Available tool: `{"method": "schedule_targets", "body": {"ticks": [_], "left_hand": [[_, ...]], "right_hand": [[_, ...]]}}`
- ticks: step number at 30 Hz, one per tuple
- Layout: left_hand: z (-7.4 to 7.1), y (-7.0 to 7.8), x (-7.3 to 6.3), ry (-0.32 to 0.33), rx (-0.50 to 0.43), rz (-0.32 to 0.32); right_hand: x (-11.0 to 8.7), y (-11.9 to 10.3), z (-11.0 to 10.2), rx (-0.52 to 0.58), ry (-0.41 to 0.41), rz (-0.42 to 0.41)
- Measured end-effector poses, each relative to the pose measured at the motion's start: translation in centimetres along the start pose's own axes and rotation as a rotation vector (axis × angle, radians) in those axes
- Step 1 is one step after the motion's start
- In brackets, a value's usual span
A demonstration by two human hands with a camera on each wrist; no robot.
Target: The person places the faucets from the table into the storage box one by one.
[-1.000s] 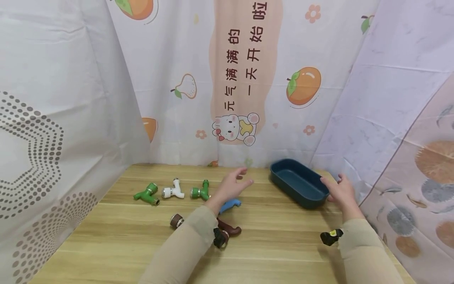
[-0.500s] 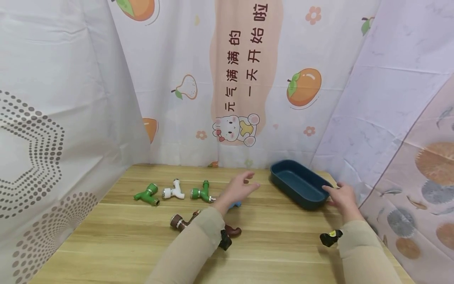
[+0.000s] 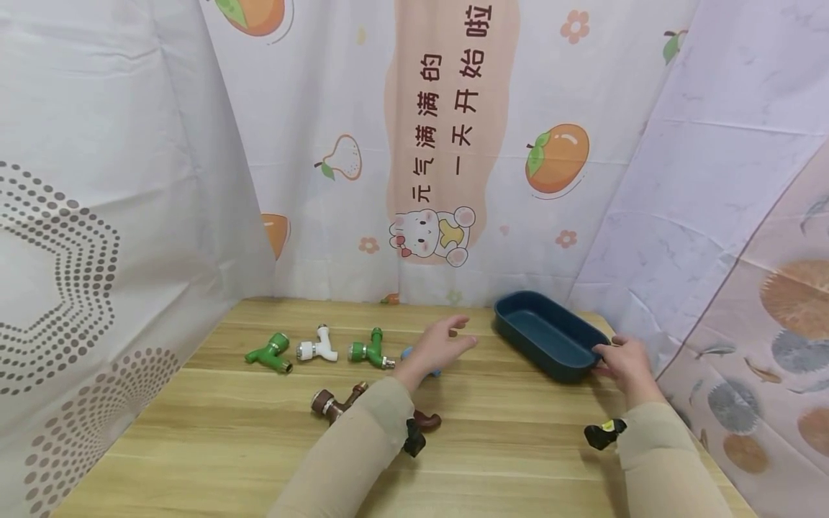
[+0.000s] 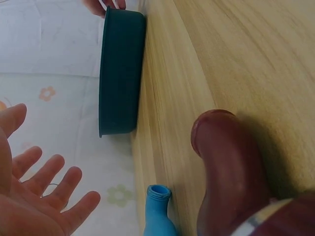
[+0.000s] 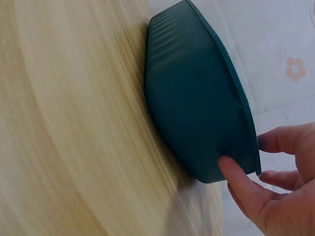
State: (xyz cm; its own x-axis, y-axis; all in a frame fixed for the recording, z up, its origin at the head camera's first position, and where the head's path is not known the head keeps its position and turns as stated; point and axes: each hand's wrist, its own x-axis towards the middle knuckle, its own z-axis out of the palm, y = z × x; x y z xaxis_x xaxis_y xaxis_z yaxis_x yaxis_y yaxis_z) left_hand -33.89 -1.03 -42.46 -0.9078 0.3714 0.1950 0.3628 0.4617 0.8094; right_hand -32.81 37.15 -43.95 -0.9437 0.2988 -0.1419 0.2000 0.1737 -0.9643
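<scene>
Head view shows me the right hand [image 3: 627,363] pinching the oblong teal tub's [image 3: 546,332] near end, left hand [image 3: 435,350] apart, relaxed.

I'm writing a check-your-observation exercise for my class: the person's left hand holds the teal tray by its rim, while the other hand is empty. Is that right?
Not quite: it is the right hand that holds the teal tray by its rim, as the right wrist view shows. The other, the left hand, is indeed empty.
</scene>
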Motion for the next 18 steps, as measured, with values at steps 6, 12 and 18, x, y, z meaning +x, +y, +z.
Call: {"method": "schedule_targets", "body": {"ticks": [6,12,18], "left_hand": [[-0.04,0.18,-0.04,-0.003,0.005,-0.002],[-0.02,0.37,-0.21,-0.007,-0.005,-0.011],[0.00,0.30,-0.11,-0.014,-0.012,-0.005]], "right_hand": [[0.04,0.12,-0.09,0.005,-0.010,-0.004],[-0.13,0.23,-0.19,-0.006,-0.006,-0.010],[-0.34,0.11,-0.15,0.023,-0.014,-0.008]]}}
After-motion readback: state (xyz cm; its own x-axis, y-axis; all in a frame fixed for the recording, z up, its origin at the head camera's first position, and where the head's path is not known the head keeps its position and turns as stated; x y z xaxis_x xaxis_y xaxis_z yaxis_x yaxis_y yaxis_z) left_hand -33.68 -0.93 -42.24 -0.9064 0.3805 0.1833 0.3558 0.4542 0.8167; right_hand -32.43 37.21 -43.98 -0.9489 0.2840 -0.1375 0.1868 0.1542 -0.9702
